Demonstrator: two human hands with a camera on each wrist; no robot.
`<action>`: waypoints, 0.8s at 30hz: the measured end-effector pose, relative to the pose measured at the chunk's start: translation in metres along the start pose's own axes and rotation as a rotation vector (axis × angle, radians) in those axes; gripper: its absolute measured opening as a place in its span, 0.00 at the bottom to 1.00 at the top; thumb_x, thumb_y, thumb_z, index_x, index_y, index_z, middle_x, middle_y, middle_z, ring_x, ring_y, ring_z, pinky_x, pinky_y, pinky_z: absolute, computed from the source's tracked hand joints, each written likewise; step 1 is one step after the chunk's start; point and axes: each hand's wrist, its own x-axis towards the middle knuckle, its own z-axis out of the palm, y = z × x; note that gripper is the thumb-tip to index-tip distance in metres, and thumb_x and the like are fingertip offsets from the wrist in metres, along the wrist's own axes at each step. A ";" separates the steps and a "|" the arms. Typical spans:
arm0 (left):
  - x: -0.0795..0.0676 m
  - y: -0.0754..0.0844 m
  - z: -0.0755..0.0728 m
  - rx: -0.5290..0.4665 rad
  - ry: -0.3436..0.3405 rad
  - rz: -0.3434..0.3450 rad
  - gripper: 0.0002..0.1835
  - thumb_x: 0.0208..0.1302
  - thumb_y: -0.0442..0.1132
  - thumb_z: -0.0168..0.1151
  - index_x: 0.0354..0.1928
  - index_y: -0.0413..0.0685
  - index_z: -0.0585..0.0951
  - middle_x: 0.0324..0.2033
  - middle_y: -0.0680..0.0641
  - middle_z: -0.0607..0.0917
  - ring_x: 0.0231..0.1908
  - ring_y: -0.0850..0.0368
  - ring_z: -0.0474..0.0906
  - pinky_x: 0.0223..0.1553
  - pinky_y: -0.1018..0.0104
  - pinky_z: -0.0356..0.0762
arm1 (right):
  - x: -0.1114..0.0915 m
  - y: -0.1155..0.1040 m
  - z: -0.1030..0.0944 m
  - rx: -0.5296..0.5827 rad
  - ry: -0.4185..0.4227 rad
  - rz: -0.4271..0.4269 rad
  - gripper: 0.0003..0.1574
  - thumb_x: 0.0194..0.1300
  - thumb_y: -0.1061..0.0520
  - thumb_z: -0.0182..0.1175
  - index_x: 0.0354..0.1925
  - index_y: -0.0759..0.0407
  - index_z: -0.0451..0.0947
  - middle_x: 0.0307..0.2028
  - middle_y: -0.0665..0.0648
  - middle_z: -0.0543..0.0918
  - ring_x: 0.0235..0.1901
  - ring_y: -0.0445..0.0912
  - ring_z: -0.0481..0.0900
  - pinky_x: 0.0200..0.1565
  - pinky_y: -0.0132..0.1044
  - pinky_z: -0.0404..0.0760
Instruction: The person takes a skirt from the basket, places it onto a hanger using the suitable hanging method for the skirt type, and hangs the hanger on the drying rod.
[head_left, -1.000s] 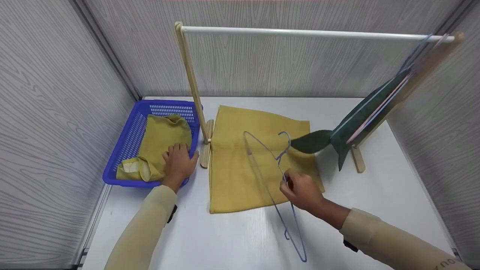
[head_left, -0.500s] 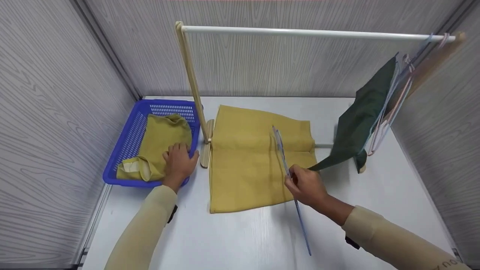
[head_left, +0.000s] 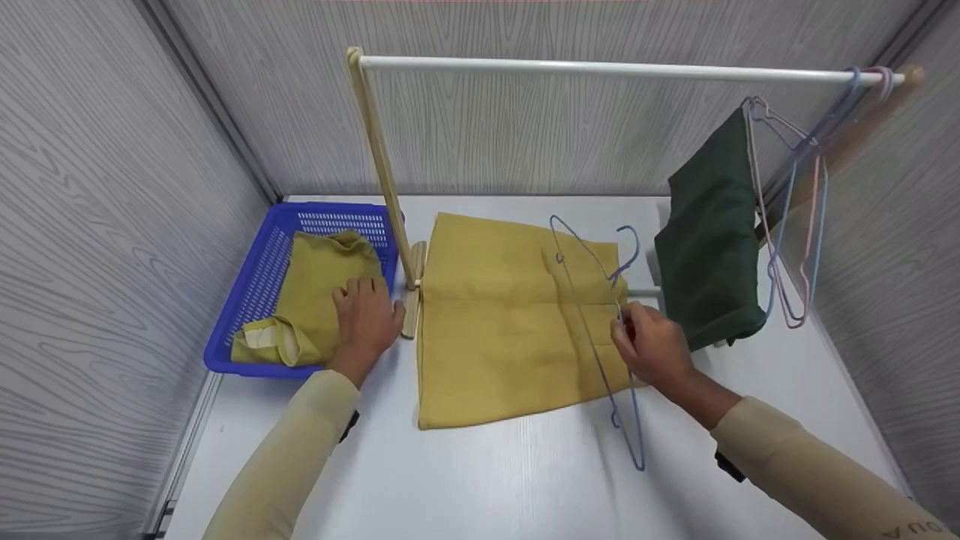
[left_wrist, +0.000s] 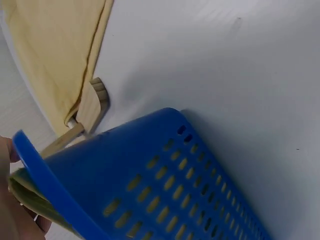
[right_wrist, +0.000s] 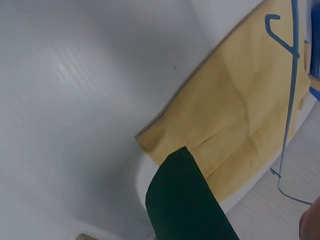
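Observation:
In the head view my right hand [head_left: 652,345] pinches one side of a blue wire hanger [head_left: 592,337], which hangs tilted over a yellow cloth [head_left: 495,337] laid flat on the table. The hanger's hook points up and away from me. My left hand [head_left: 366,321] is at the right rim of a blue plastic basket [head_left: 259,281], its fingers loosely bent over a folded olive-yellow cloth [head_left: 319,277] inside. A dark green cloth [head_left: 709,240] hangs just beyond my right hand; its end also shows in the right wrist view.
A white rail [head_left: 600,67] on a wooden post [head_left: 382,165] spans the table's back. Several blue and pink hangers [head_left: 814,225] hang at its right end. The post's wooden foot [head_left: 410,319] stands between basket and yellow cloth. Grey wood-patterned walls enclose the table.
My right hand has moved right and away from me, turning the hanger. The green cloth and hangers on the rail have swung. My left hand has shifted slightly right.

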 end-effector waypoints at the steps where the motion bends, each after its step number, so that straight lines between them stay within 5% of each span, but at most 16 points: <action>1: 0.000 0.005 0.000 0.002 0.012 0.016 0.22 0.67 0.48 0.58 0.47 0.33 0.77 0.43 0.33 0.80 0.45 0.37 0.74 0.45 0.43 0.66 | 0.001 0.004 -0.001 -0.014 -0.001 -0.002 0.06 0.66 0.59 0.59 0.34 0.63 0.75 0.21 0.57 0.74 0.21 0.47 0.74 0.25 0.39 0.77; 6: -0.005 0.040 0.004 -0.019 0.093 0.129 0.16 0.66 0.47 0.59 0.41 0.38 0.78 0.40 0.37 0.81 0.42 0.40 0.75 0.44 0.44 0.67 | 0.005 0.025 -0.006 -0.084 0.005 -0.026 0.10 0.67 0.57 0.58 0.33 0.63 0.75 0.22 0.58 0.74 0.23 0.50 0.74 0.27 0.42 0.77; 11: -0.026 0.083 0.031 -0.149 0.224 0.279 0.11 0.62 0.46 0.63 0.31 0.45 0.78 0.31 0.45 0.82 0.37 0.45 0.77 0.45 0.47 0.69 | 0.004 0.050 -0.009 -0.168 0.035 -0.073 0.11 0.66 0.57 0.58 0.32 0.64 0.75 0.22 0.59 0.75 0.23 0.52 0.72 0.27 0.44 0.73; 19: -0.080 0.172 0.086 -0.198 0.081 0.573 0.11 0.62 0.48 0.64 0.30 0.50 0.79 0.25 0.53 0.79 0.27 0.57 0.76 0.30 0.62 0.71 | 0.009 0.085 -0.004 -0.285 -0.001 -0.063 0.13 0.68 0.54 0.55 0.33 0.64 0.74 0.21 0.60 0.74 0.23 0.54 0.71 0.29 0.47 0.70; 24: -0.094 0.215 0.110 -0.143 0.016 0.705 0.15 0.68 0.56 0.56 0.33 0.52 0.78 0.29 0.54 0.78 0.31 0.58 0.75 0.35 0.64 0.72 | 0.005 0.097 0.006 -0.313 0.061 -0.102 0.11 0.64 0.58 0.58 0.29 0.65 0.73 0.19 0.62 0.74 0.21 0.57 0.71 0.26 0.50 0.68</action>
